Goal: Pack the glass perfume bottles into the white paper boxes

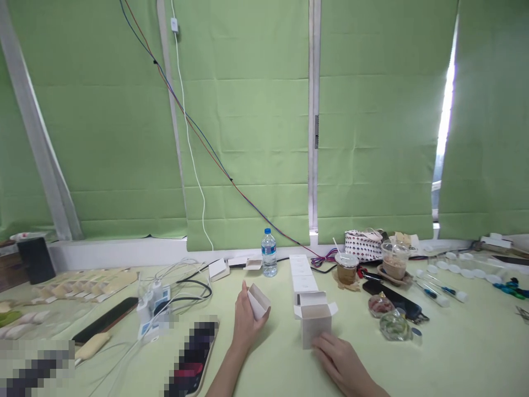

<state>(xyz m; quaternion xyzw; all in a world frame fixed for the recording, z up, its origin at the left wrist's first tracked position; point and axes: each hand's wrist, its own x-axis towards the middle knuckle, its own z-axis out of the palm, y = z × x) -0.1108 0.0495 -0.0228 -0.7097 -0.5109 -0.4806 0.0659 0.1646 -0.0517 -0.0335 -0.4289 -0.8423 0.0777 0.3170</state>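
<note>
My left hand is closed around a small white box, which is tilted above the table. A second white box stands upright on the table with its top flaps spread open. The fingers of my right hand are curled against the lower right corner of that open box. Right behind it, a row of white boxes runs away from me. Whether anything lies inside either box cannot be seen.
A water bottle stands at the back. On the left lie a phone and a power strip with tangled cables. To the right are two drink cups, a black phone, small glass jars and brushes.
</note>
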